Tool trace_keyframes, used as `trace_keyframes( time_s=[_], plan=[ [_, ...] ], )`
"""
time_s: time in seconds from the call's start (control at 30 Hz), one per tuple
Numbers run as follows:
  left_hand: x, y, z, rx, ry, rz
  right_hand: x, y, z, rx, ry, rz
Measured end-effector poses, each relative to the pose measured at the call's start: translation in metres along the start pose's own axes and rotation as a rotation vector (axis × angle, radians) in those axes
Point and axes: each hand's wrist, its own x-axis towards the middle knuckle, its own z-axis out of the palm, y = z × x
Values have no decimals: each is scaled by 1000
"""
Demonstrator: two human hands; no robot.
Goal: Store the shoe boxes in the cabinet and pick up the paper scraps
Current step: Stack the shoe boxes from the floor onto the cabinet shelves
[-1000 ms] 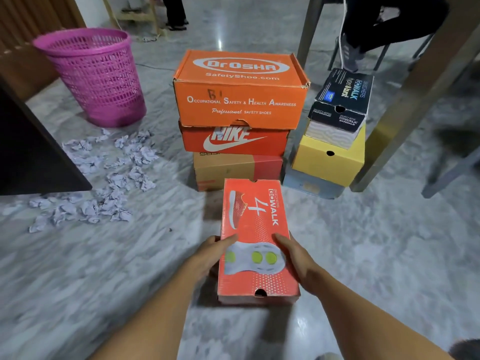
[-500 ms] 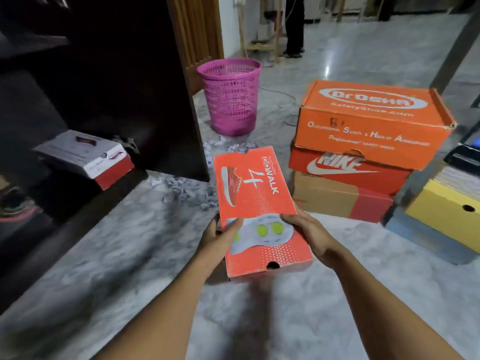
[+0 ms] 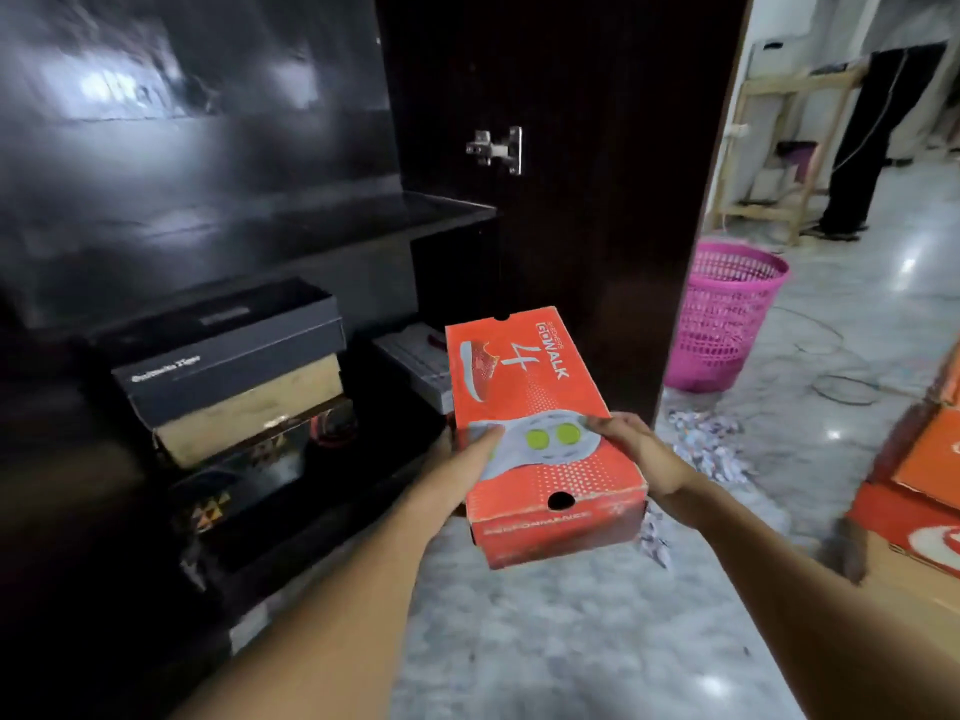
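Observation:
I hold a red GoWalk shoe box point(image 3: 535, 407) off the floor between both hands, in front of the open black cabinet point(image 3: 260, 241). My left hand point(image 3: 467, 462) grips its left side with the thumb on the lid. My right hand point(image 3: 631, 449) grips its right side. Inside the cabinet, a dark shoe box point(image 3: 228, 356) tops a stack on the left, and a white shoe box point(image 3: 415, 366) lies behind the red one. Paper scraps point(image 3: 706, 444) litter the marble floor beside the cabinet door.
The cabinet door point(image 3: 597, 200) stands open to the right of the shelves. A pink mesh basket point(image 3: 722, 314) sits on the floor behind it. Orange and red shoe boxes point(image 3: 924, 470) are stacked at the right edge. A person stands at the back right.
The red box has been lifted from the floor and carried left to the cabinet. My view has swung from the box stacks to the cabinet shelves.

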Motion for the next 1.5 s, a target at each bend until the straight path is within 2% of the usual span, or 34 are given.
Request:
trace_keyframes(
  time_s=[0.1, 0.2, 0.3, 0.4, 0.53, 0.63, 0.7, 0.77, 0.93, 1.07, 1.17, 1.33, 1.5],
  plan=[
    [24, 11, -28, -91, 4, 70, 47, -35, 25, 9, -111, 27],
    [51, 8, -46, -130, 63, 46, 88, -55, 37, -41, -195, 155],
    [83, 8, -55, -166, 108, -5, 132, -55, 36, -183, -227, 249],
    [112, 12, -53, -171, 100, -19, 166, -51, 35, -172, -188, 234],
    [147, 14, -42, -185, 147, -31, 204, -31, 36, 84, -84, 171],
    [165, 9, -30, -168, 90, 69, 233, -7, 39, 212, 75, 183],
    [177, -1, -25, -142, 42, 127, 250, 3, 40, 186, 242, 169],
    [188, -10, -19, -121, 58, 110, 268, 10, 38, 156, 379, 116],
    [211, -14, -1, -66, 140, 118, 297, 48, 46, 27, 493, -4],
    [243, -15, 5, -73, 255, 86, 310, 65, 62, -132, 428, -77],
    [260, -12, -4, -44, 326, 49, 327, 65, 76, -163, 284, -94],
    [276, -4, -20, 63, 326, 2, 341, 67, 98, -109, 91, -97],
    [275, 0, -21, 116, 319, -26, 342, 69, 100, -99, 49, -70]
  ],
)
